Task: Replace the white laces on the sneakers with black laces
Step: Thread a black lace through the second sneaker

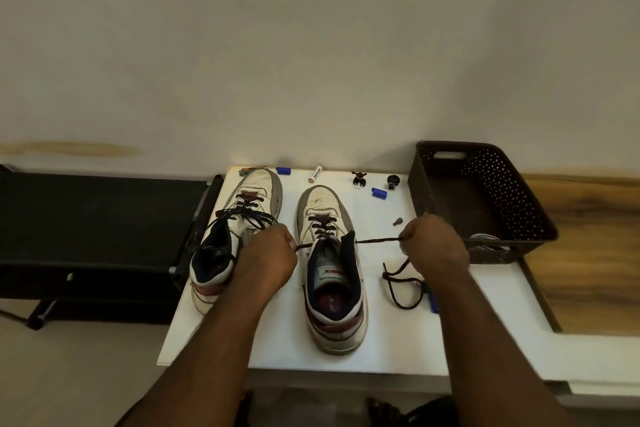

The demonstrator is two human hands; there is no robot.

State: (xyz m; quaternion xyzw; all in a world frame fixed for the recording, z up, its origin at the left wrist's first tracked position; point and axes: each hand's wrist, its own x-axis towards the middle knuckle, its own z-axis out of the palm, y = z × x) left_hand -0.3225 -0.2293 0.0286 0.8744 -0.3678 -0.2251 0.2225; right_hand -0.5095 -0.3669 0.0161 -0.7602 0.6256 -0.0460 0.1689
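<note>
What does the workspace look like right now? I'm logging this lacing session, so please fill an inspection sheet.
Surface: white board on a white table, wood top to the right.
Job's things: left sneaker laced in black; right sneaker partly laced, black lace pulled taut across it.
Clutter: two blue caps, battery, two small figurines, screw.
Hands: left hand and right hand each pinch the lace.
Cables: nothing seen; the lace's slack loops by the right wrist.
Surroundings: brown basket holding pale laces, black rack, plain wall.
</note>
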